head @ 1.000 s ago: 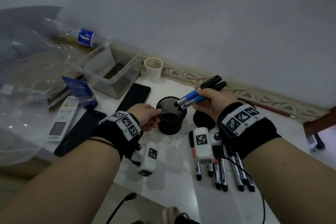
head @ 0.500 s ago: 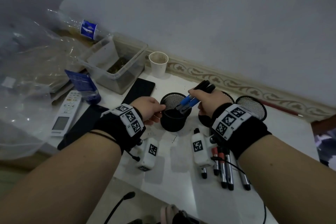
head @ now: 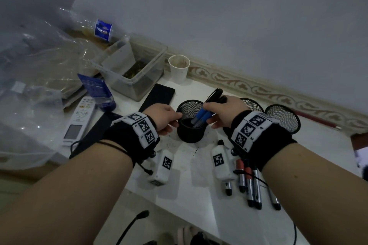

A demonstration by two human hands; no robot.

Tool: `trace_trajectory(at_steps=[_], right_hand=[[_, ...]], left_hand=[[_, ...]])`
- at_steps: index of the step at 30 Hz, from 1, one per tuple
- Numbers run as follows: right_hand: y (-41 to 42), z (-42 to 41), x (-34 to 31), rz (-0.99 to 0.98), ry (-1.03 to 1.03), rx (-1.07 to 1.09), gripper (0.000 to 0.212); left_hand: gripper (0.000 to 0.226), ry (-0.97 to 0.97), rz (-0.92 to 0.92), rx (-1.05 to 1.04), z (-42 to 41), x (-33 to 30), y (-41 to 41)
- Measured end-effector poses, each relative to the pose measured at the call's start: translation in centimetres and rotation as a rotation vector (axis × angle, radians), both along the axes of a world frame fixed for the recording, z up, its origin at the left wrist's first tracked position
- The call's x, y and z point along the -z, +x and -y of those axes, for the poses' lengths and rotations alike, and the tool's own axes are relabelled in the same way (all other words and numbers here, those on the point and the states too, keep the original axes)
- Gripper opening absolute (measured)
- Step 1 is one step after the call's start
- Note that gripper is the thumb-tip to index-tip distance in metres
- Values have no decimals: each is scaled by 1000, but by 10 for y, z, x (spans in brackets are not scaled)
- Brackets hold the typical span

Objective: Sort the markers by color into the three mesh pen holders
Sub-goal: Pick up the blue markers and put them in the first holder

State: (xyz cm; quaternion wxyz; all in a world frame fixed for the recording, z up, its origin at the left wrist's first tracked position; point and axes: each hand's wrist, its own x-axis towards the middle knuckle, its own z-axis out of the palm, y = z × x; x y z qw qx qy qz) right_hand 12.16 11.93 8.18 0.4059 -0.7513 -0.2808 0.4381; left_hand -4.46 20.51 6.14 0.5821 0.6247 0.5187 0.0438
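My feed is dim and bluish, with flat, even light. Soft shadows sit on the counter (head: 199, 167) just below the grip. Straight lines bow towards the edges from the wide lens. The plastic bag (head: 29, 77) far left shows faint glare and looks soft.

You have one view only, from the camera on your head, so nothing is shared with a second view. It looks forward and steeply down over both forearms onto the white table (head: 199, 167), tilted so the wall border runs downhill to the right. It sits close: your arms fill the lower half, and the left hand (head: 163, 117) and right hand (head: 223, 111) meet near the middle at the holder (head: 191, 131). The wide lens bends the edges; the wall fills the top, the floor shows at the bottom edge
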Motion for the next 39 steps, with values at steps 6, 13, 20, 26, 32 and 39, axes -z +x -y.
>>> trace_trajectory(at_steps=[6, 13, 20, 26, 32, 39], right_hand=[[-1, 3, -9, 50, 8, -47, 16], [-2, 4, -9, 71, -21, -66, 24], [10, 8, -11, 63, -17, -16, 19], [23, 19, -17, 41, 1, 49, 10], [30, 34, -25, 41, -11, 51, 6], [30, 43, -26, 35, -53, 53, 7]], left_hand=[[19, 28, -17, 3, -1, -3, -1], [18, 27, -29, 2, -1, -3, -1], [17, -18, -9, -21, 0, -4, 0], [18, -49, -1, -51, 2, -6, -1], [14, -69, -3, -139, 1, -7, -6], [36, -142, -12, -179, 12, -6, -7]])
